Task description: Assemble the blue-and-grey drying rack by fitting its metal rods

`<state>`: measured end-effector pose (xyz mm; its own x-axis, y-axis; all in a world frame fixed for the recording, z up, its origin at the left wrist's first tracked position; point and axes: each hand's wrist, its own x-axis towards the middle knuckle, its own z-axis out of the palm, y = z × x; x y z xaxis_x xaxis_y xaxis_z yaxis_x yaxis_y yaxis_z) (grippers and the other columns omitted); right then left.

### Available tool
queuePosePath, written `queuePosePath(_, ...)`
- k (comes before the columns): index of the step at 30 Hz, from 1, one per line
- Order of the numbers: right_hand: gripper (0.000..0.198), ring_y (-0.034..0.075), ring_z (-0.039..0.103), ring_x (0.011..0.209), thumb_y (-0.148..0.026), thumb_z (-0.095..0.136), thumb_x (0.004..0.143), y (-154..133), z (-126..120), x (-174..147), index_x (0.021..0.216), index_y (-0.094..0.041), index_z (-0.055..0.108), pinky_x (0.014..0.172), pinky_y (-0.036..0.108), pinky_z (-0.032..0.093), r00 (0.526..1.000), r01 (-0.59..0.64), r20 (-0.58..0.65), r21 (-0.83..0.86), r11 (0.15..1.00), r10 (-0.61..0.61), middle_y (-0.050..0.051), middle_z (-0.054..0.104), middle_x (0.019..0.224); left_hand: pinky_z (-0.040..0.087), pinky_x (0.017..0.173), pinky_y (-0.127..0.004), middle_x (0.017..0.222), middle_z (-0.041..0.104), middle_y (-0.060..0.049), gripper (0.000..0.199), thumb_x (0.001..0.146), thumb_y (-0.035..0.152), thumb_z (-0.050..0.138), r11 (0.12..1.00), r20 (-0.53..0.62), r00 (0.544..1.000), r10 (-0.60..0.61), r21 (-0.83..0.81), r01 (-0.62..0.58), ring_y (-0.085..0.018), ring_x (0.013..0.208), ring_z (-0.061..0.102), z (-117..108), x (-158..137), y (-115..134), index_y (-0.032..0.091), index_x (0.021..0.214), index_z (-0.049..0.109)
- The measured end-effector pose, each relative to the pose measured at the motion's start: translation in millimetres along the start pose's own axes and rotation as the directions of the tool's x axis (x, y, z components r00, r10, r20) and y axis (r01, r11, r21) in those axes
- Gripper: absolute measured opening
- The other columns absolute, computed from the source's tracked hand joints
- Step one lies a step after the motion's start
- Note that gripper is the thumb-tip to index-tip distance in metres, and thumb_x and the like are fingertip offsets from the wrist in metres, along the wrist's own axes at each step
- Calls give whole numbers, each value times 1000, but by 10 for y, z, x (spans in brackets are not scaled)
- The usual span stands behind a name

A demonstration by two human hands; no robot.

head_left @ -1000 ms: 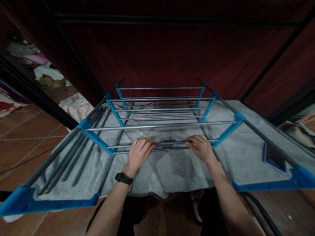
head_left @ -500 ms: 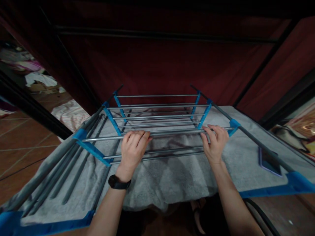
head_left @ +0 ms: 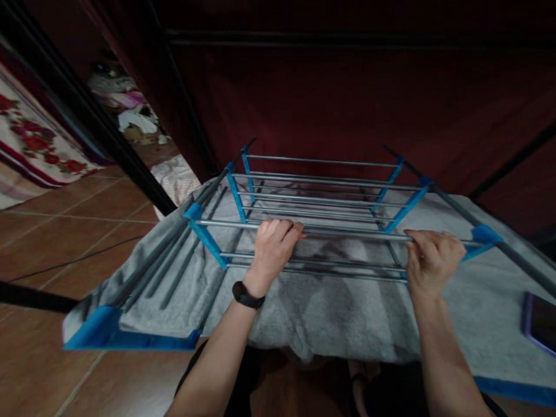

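A rack of grey metal tubes (head_left: 321,201) joined by blue plastic brackets (head_left: 237,197) lies on a grey blanket (head_left: 330,324). My left hand (head_left: 275,246), with a black band on its wrist, is wrapped over the rack's near upper crossbar. Further right, my right hand (head_left: 435,258) has its fingers curled round the same crossbar, close to the right blue bracket (head_left: 484,237). My palms hide parts of that bar. Two lower tubes (head_left: 330,267) run just below it.
Several loose-looking tubes (head_left: 177,278) lie at the left over the blanket. A phone (head_left: 541,321) rests on the blanket at the right. Dark red panels (head_left: 347,98) stand behind the rack. A cable (head_left: 87,255) crosses the tiled floor at the left.
My view has turned left, so the rack and phone appear further right. The fingers of my right hand, loosely bent before, are now closed round the crossbar. My left hand stays on it.
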<state>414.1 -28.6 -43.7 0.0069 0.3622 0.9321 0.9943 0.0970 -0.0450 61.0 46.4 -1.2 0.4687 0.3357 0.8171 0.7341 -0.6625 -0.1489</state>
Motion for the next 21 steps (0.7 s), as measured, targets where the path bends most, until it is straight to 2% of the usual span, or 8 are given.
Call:
queuePosePath(4, 20, 22, 60, 92, -40, 60, 92, 29, 29, -5, 105, -27, 68, 96, 41, 41, 997, 55, -52, -13, 998, -56, 5, 67, 91, 40, 83, -33, 93, 68, -5, 19, 97, 26, 55, 998, 59, 998, -24, -49, 27, -18, 88, 59, -68, -8, 24, 19, 112, 64)
queuePosePath(9, 19, 23, 61, 95, -34, 61, 90, 11, 52, -28, 105, -26, 67, 102, 46, 40, 999, 14, -50, -41, 999, -16, 5, 67, 94, 39, 107, -42, 127, 62, -13, 42, 93, 16, 57, 993, 22, 994, -111, -33, 111, -24, 126, 54, -412, -275, 159, 22, 134, 54)
queuePosePath(13, 19, 23, 61, 95, -29, 61, 86, 7, 80, -42, 104, -24, 66, 101, 46, 40, 997, 32, -66, -58, 998, -36, 6, 66, 92, 46, 102, -39, 119, 66, -11, 46, 87, 5, 56, 997, 31, 998, -55, -44, 56, -22, 120, 59, -1079, -803, 327, 21, 130, 57)
queuePosePath(15, 19, 24, 61, 95, -27, 60, 85, -6, 89, -44, 103, -24, 66, 102, 47, 40, 997, 18, -67, -60, 998, -22, 6, 65, 92, 49, 96, -38, 106, 68, -7, 40, 85, 5, 58, 1000, 35, 999, -17, 25, 16, -21, 109, 63, -1503, -1124, 359, 23, 121, 63)
queuePosePath(17, 21, 24, 61, 97, -25, 58, 85, -28, 96, -45, 104, -24, 66, 103, 48, 40, 998, -10, -65, -60, 998, 6, 6, 65, 93, 52, 85, -35, 100, 67, -6, 36, 81, 7, 64, 992, 46, 998, -48, 115, 43, -20, 100, 65, -1891, -1439, 304, 25, 112, 66)
queuePosePath(19, 21, 23, 61, 97, -23, 56, 84, -53, 104, -47, 104, -24, 65, 105, 48, 38, 997, -34, -67, -61, 998, 30, 6, 65, 94, 53, 78, -35, 99, 65, -6, 33, 77, 10, 69, 955, -51, 972, -230, 182, 236, -22, 94, 66, -2163, -1717, 139, 25, 106, 65)
queuePosePath(20, 22, 23, 61, 98, -23, 56, 84, -63, 109, -49, 104, -24, 65, 105, 48, 38, 997, -44, -70, -60, 997, 39, 6, 65, 94, 53, 78, -38, 99, 65, -7, 29, 78, 14, 69, 903, -171, 926, -338, 219, 370, -23, 92, 65, -2240, -1836, 18, 24, 105, 64)
queuePosePath(21, 22, 23, 61, 98, -22, 56, 83, -71, 114, -51, 103, -24, 65, 105, 49, 38, 996, -50, -71, -57, 997, 45, 6, 65, 94, 53, 77, -38, 96, 66, -7, 23, 79, 20, 68, 833, -310, 854, -417, 245, 495, -23, 88, 65, -2276, -1942, -124, 22, 102, 64)
